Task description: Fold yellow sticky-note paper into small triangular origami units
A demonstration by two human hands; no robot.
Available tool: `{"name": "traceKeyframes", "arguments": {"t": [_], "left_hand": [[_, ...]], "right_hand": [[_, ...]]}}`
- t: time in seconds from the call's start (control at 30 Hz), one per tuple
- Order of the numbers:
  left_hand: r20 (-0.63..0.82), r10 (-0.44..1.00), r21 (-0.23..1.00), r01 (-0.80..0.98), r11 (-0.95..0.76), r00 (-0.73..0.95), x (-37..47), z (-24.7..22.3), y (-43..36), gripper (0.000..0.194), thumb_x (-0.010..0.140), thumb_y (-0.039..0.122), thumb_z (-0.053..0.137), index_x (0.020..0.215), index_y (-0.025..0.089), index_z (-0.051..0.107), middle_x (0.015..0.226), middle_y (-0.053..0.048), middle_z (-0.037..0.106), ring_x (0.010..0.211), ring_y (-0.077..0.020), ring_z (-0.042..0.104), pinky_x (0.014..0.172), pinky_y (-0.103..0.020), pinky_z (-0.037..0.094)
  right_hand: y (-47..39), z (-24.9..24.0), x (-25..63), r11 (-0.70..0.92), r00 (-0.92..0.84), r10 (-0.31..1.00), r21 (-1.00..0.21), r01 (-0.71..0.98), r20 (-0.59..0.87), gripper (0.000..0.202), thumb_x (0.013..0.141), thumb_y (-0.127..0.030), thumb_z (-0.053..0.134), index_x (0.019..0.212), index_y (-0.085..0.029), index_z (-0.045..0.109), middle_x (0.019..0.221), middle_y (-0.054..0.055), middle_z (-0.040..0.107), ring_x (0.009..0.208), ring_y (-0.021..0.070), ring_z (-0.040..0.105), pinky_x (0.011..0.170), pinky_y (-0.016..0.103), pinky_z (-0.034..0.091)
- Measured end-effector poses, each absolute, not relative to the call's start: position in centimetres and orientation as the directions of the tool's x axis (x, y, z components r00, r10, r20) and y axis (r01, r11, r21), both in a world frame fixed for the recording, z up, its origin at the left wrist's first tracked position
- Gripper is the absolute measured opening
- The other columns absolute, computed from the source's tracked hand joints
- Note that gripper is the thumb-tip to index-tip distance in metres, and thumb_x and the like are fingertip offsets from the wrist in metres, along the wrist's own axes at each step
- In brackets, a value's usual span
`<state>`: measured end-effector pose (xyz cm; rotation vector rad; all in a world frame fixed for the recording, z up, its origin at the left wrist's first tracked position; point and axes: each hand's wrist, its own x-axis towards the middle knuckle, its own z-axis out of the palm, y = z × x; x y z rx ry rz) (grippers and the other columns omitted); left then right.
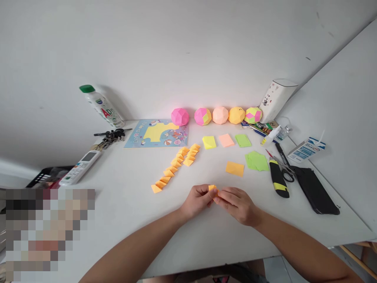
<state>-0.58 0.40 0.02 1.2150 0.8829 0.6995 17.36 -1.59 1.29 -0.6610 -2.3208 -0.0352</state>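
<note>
A small orange piece of folded paper is pinched between my two hands near the front of the table. My left hand grips it from the left with the thumb on top. From the right, the fingers of my right hand close on its lower edge; part of the paper is hidden by the fingers. Beyond my hands lies a flat orange sheet. To the left, folded orange paper units lie in a long slanting row, with a shorter row of orange units beside it.
Several faceted paper balls line the wall. Yellow, pink and green paper stacks lie before them, with loose green sheets nearby. A utility knife, scissors and black phone case are right; a remote is left.
</note>
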Motion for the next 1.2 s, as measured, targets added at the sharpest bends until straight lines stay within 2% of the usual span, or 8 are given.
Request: {"name": "traceKeyframes", "arguments": {"t": [0.13, 0.23, 0.5, 0.67, 0.9, 1.07, 1.2], "left_hand": [[-0.194, 0.862, 0.976, 0.005, 0.216, 0.468, -0.6, 0.2, 0.3, 0.039, 0.079, 0.044, 0.053, 0.055, 0.014, 0.049, 0.051, 0.004, 0.043, 0.050, -0.0078, 0.038, 0.050, -0.022, 0.031], [-0.210, 0.867, 0.971, -0.006, 0.238, 0.453, -0.5, 0.4, 0.4, 0.039, 0.080, 0.042, 0.052, 0.053, 0.014, 0.048, 0.049, 0.004, 0.043, 0.050, -0.0078, 0.037, 0.050, -0.022, 0.031], [-0.240, 0.861, 0.958, -0.034, 0.285, 0.449, -0.5, 0.0, 0.6, 0.035, 0.080, 0.043, 0.052, 0.062, 0.013, 0.058, 0.047, 0.004, 0.045, 0.044, -0.0069, 0.038, 0.045, -0.021, 0.031], [-0.276, 0.853, 0.958, 0.058, 0.280, 0.442, -0.5, 0.1, 0.4, 0.040, 0.076, 0.050, 0.053, 0.068, 0.013, 0.061, 0.045, 0.005, 0.043, 0.040, -0.0064, 0.037, 0.041, -0.020, 0.029], [-0.223, 0.855, 0.975, 0.107, 0.195, 0.469, -0.3, 0.3, 0.4, 0.042, 0.076, 0.053, 0.052, 0.069, 0.012, 0.058, 0.046, 0.005, 0.040, 0.041, -0.0061, 0.034, 0.041, -0.020, 0.026], [-0.191, 0.835, 0.981, 0.126, 0.146, 0.516, -0.4, 0.0, 0.5, 0.041, 0.080, 0.051, 0.047, 0.071, 0.013, 0.058, 0.048, 0.004, 0.041, 0.043, -0.0068, 0.035, 0.042, -0.020, 0.028], [-0.151, 0.828, 0.987, 0.126, 0.097, 0.540, -0.6, 0.0, 0.5, 0.042, 0.085, 0.049, 0.041, 0.070, 0.013, 0.057, 0.050, 0.004, 0.043, 0.047, -0.0075, 0.036, 0.046, -0.021, 0.030]], "right_hand": [[-1.7, 1.5, 17.2, 0.864, -0.617, 0.430, -0.103, 0.493, 0.659, 0.023, 0.083, -0.004, 0.052, 0.102, -0.014, 0.059, 0.081, 0.007, 0.066, 0.079, 0.0184, 0.058, 0.063, 0.031, 0.052], [-1.7, 1.5, 17.0, 0.848, -0.597, 0.467, -0.136, 0.513, 0.652, 0.019, 0.083, -0.004, 0.052, 0.096, -0.014, 0.061, 0.077, 0.006, 0.065, 0.075, 0.0172, 0.057, 0.062, 0.029, 0.051], [-1.7, 1.1, 16.7, 0.803, -0.545, 0.559, -0.243, 0.544, 0.626, 0.021, 0.082, -0.002, 0.050, 0.089, -0.017, 0.064, 0.075, 0.006, 0.062, 0.074, 0.0161, 0.053, 0.063, 0.028, 0.049], [-1.6, 0.7, 17.0, 0.772, -0.508, 0.628, -0.390, 0.501, 0.589, 0.028, 0.084, -0.004, 0.044, 0.094, -0.020, 0.065, 0.073, 0.005, 0.060, 0.070, 0.0160, 0.052, 0.060, 0.028, 0.048], [-1.6, 0.9, 16.6, 0.633, -0.371, 0.774, -0.642, 0.432, 0.514, 0.016, 0.085, -0.015, 0.049, 0.084, -0.019, 0.065, 0.069, 0.005, 0.060, 0.064, 0.0159, 0.051, 0.058, 0.030, 0.047], [-1.7, 1.5, 16.4, 0.386, -0.258, 0.918, -0.825, 0.412, 0.301, 0.012, 0.081, -0.021, 0.056, 0.071, -0.018, 0.062, 0.065, 0.003, 0.058, 0.060, 0.0141, 0.053, 0.052, 0.025, 0.046], [-1.7, 1.6, 16.5, 0.241, -0.213, 0.964, -0.871, 0.429, 0.162, 0.014, 0.080, -0.023, 0.057, 0.068, -0.018, 0.060, 0.065, 0.001, 0.060, 0.060, 0.0130, 0.054, 0.055, 0.024, 0.046]]}}
